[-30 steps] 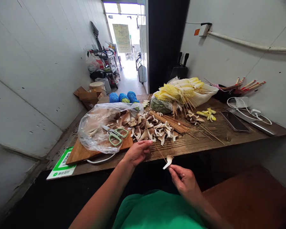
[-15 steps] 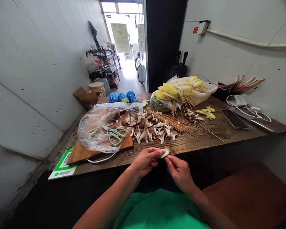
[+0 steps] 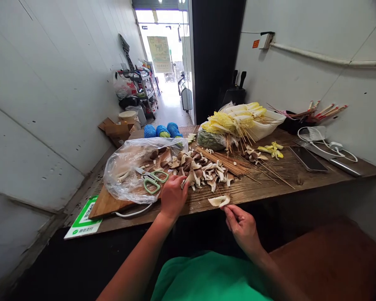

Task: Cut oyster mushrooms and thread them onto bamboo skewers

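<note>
My left hand (image 3: 173, 195) reaches to the near left edge of a heap of torn oyster mushrooms (image 3: 203, 171), its thumb and forefinger apart beside the pieces; the other fingertips are partly hidden. My right hand (image 3: 240, 225) pinches a pale oyster mushroom piece (image 3: 218, 201) at its right end, just in front of the table's edge. Whether a skewer runs through that piece is hidden. Green-handled scissors (image 3: 152, 177) lie on a clear plastic bag (image 3: 115, 167), close to my left hand. Loose bamboo skewers (image 3: 227, 162) lie behind the heap.
A wooden cutting board (image 3: 105, 205) is under the bag. Skewered yellow cabbage leaves (image 3: 238, 117) are piled at the back. A phone (image 3: 307, 158), a knife (image 3: 344, 166) and a white cable (image 3: 324, 142) lie at the right. Blue-netted vegetables (image 3: 163, 130) stand at the back left.
My left hand has let go of the mushroom piece and moved left and forward to the heap. My right hand keeps the piece, which now shows more fully.
</note>
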